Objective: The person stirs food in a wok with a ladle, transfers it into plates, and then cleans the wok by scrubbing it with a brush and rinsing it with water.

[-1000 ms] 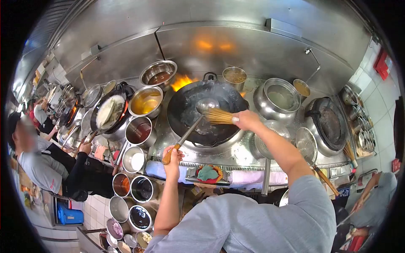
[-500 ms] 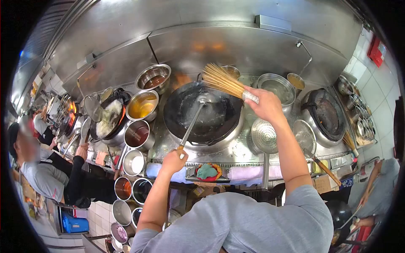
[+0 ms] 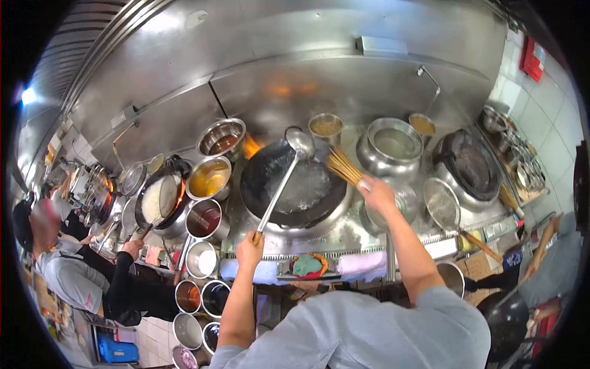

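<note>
My left hand is closed around the wooden end of a long-handled metal ladle. The ladle's bowl is at the far rim of a large black wok, which has steaming, cloudy liquid in its bottom. In my right hand is a bamboo wok brush, gripped by its bound end. Its bristles point up and left, overlapping the wok's right rim. A perforated strainer lies partly hidden under my right forearm.
Left of the wok stand bowls of sauce and yellow oil. Flame shows at the wok's back left. A steel pot, a wire skimmer and a second wok are rightward. A co-worker handles a wok at left.
The ladle's bowl has moved from inside the wok up to its far rim. My right hand has lowered the brush from behind the wok to its right rim. The camera view has shifted slightly.
</note>
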`<state>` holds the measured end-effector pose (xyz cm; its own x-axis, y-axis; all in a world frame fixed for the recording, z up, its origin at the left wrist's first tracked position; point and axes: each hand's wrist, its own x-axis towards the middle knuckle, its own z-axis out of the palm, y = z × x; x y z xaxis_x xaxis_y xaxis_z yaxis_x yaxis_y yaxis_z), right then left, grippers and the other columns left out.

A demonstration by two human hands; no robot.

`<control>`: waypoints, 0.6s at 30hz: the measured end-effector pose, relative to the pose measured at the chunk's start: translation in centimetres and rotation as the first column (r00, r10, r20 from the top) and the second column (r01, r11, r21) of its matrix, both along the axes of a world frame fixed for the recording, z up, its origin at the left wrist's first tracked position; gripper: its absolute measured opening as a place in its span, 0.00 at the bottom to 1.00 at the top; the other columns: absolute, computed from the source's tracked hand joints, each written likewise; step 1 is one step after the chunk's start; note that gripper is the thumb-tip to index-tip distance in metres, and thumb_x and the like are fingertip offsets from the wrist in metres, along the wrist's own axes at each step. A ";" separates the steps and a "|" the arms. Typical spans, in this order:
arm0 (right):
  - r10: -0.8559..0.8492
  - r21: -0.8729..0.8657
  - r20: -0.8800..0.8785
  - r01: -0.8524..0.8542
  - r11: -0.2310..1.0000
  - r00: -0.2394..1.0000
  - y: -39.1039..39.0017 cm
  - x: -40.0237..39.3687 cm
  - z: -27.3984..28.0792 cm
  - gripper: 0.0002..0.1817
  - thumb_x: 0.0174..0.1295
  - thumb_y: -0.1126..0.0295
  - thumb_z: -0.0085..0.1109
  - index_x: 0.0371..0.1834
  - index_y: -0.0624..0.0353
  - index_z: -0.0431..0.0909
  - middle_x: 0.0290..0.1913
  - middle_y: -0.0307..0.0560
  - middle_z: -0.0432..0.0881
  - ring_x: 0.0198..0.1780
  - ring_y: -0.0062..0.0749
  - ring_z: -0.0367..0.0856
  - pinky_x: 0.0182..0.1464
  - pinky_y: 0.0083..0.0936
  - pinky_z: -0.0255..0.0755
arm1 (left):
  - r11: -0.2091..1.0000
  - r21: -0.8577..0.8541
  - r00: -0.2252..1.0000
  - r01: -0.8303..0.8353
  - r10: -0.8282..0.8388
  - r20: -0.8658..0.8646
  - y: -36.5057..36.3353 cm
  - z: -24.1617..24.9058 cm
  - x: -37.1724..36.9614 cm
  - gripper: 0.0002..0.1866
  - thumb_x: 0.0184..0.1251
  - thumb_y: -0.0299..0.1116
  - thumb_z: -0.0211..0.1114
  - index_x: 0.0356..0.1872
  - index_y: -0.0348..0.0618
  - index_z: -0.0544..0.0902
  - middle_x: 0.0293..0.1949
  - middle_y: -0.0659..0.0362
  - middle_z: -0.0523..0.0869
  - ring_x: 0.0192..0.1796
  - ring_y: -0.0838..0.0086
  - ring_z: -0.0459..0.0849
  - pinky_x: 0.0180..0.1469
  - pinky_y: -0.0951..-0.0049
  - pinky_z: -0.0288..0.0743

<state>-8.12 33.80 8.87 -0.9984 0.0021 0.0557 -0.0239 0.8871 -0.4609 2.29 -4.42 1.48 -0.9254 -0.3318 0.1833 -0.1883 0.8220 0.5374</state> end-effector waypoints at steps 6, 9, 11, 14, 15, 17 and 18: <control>0.037 -0.139 -0.163 -0.060 0.988 0.986 -1.8 -4.6 0.4 0.27 0.60 0.53 0.54 0.65 0.40 0.69 0.51 0.56 0.80 0.51 0.53 0.79 0.54 0.41 0.72 | 0.999 0.040 0.999 -0.015 0.016 -0.032 -2.0 1.3 1.1 0.12 0.58 0.44 0.65 0.36 0.49 0.79 0.28 0.44 0.83 0.35 0.45 0.81 0.36 0.51 0.73; 0.024 -0.062 -0.177 -0.035 0.997 0.984 -0.7 -4.7 2.3 0.26 0.61 0.54 0.54 0.64 0.40 0.70 0.49 0.58 0.80 0.50 0.53 0.79 0.53 0.40 0.72 | 1.000 0.017 0.998 -0.019 0.019 -0.051 -4.0 1.3 1.5 0.12 0.58 0.44 0.65 0.35 0.48 0.79 0.27 0.45 0.83 0.35 0.46 0.81 0.36 0.52 0.73; 0.073 -0.125 -0.235 -0.104 0.987 0.969 -1.7 -2.1 4.5 0.25 0.61 0.55 0.54 0.63 0.39 0.71 0.44 0.59 0.82 0.47 0.52 0.80 0.51 0.41 0.73 | 0.999 -0.039 0.999 -0.016 0.014 -0.036 -4.9 1.3 1.9 0.12 0.58 0.44 0.65 0.36 0.49 0.79 0.27 0.45 0.83 0.35 0.46 0.82 0.36 0.52 0.74; 0.194 -0.084 -0.254 -0.221 0.972 0.948 -5.1 2.0 6.6 0.26 0.60 0.55 0.56 0.64 0.39 0.70 0.47 0.60 0.81 0.47 0.54 0.80 0.50 0.40 0.73 | 0.979 -0.191 0.997 -0.077 0.080 0.009 -4.0 3.8 1.3 0.14 0.61 0.48 0.61 0.40 0.52 0.78 0.29 0.45 0.84 0.36 0.45 0.82 0.38 0.50 0.74; 0.239 -0.040 -0.328 -0.266 0.963 0.914 -6.1 1.9 5.2 0.25 0.60 0.56 0.56 0.64 0.37 0.70 0.44 0.58 0.82 0.45 0.54 0.80 0.49 0.41 0.73 | 0.971 -0.227 0.996 -0.078 0.086 0.024 -3.7 4.4 0.9 0.14 0.63 0.49 0.59 0.40 0.52 0.79 0.29 0.45 0.84 0.36 0.45 0.82 0.38 0.49 0.74; 0.284 0.055 -0.184 -0.279 0.959 0.941 -6.3 0.8 1.9 0.26 0.60 0.55 0.57 0.63 0.35 0.70 0.42 0.55 0.83 0.44 0.53 0.81 0.48 0.43 0.73 | 0.974 -0.215 0.997 -0.071 0.073 0.005 -3.3 4.4 0.5 0.14 0.63 0.49 0.59 0.39 0.52 0.79 0.28 0.44 0.84 0.35 0.45 0.82 0.37 0.49 0.74; 0.304 0.081 -0.058 -0.299 0.951 0.951 -5.6 -0.3 0.7 0.26 0.59 0.54 0.57 0.63 0.34 0.71 0.43 0.54 0.83 0.45 0.52 0.81 0.48 0.43 0.73 | 0.974 -0.209 0.996 -0.085 0.081 -0.025 -3.7 4.8 0.3 0.14 0.63 0.48 0.59 0.39 0.52 0.79 0.28 0.44 0.83 0.34 0.45 0.82 0.36 0.48 0.74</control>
<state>-8.39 28.16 9.54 -0.9457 -0.3047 0.1131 -0.3245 0.8637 -0.3857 2.64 -8.17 6.29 -0.8925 -0.3599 0.2718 -0.2530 0.8985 0.3588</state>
